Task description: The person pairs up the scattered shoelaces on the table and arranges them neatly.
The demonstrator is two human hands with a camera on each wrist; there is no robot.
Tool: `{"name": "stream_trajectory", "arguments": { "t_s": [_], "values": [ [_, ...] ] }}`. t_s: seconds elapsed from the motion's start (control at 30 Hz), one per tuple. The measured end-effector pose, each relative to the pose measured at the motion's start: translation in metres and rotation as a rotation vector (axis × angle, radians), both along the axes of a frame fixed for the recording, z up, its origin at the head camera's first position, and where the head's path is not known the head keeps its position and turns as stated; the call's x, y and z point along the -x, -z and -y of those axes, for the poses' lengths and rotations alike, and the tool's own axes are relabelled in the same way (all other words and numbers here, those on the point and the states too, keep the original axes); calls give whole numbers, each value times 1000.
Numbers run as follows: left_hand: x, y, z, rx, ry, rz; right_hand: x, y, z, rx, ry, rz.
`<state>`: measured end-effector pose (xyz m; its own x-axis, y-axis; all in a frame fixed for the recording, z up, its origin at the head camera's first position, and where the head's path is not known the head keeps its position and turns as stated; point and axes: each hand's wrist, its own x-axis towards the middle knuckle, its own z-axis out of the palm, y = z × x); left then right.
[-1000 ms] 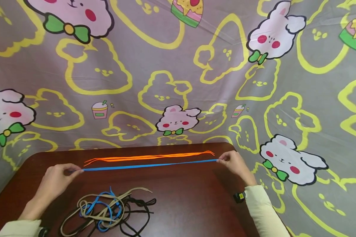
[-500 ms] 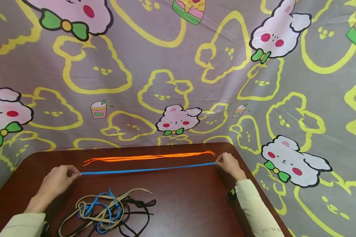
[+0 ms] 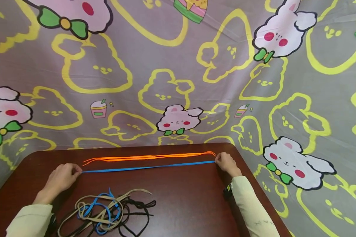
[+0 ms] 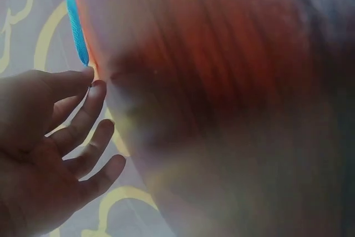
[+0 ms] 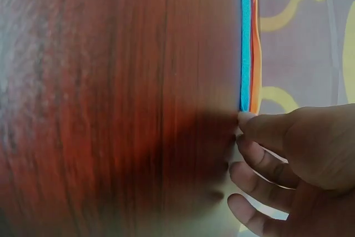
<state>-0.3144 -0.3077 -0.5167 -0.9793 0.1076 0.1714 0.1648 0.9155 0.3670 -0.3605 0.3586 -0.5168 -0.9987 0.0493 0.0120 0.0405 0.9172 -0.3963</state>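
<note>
1. Near the far edge of the wooden table (image 3: 187, 197), 1 flat blue shoelace (image 3: 130, 169) stretches alongside the orange shoelaces (image 3: 136, 159).
2. Left hand (image 3: 62, 177) and right hand (image 3: 226, 163), well apart, each pinch 1 end.
3. Straightening seems in hand; next likely calls for lowering both ends evenly, then releasing.
4. Open room lies nearer, right of the tangled shoelaces (image 3: 98, 219); the right edge is near the right hand.

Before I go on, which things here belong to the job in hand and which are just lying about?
Apparently in the job:
blue lace, stretched between left hand and right hand

Just lying there, though possibly related:
orange laces, laid out behind it
tangled beige, blue and dark laces nearer the person
</note>
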Motion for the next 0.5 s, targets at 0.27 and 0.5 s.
{"name": "stream_trajectory", "arguments": {
  "t_s": [0.27,0.5],
  "values": [
    [7,4,6,-30,-19,39,6,3,-2,48,6,15],
    [14,4,2,-68,-34,68,7,1,-4,87,34,-4]
  ]
}}
